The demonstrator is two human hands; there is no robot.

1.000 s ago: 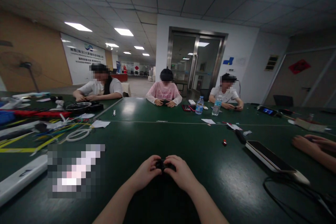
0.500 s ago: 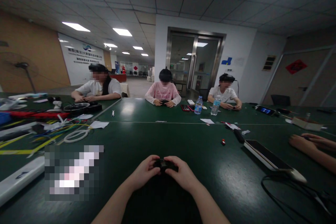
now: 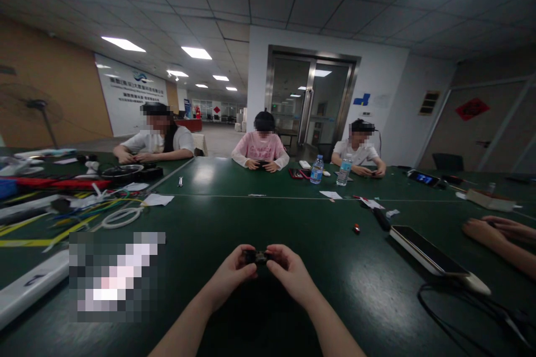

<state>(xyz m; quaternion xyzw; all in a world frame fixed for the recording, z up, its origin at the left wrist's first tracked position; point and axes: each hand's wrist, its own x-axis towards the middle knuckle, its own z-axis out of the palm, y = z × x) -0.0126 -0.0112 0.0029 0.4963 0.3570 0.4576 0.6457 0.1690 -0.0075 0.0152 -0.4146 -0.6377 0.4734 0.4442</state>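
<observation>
Green tabletop [image 3: 201,228] | coiled cable [image 3: 115,226] left, bottles [image 3: 317,171] beyond | left hand [image 3: 233,271], right hand [image 3: 290,269]: grip holding small dark object [image 3: 261,257]

A small dark object [image 3: 261,257], partly hidden, is held crosswise between left hand [image 3: 233,272] and right hand [image 3: 290,271]

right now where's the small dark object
In the head view, the small dark object is at lower centre, held between the left hand and right hand, with green tabletop beyond.
</observation>
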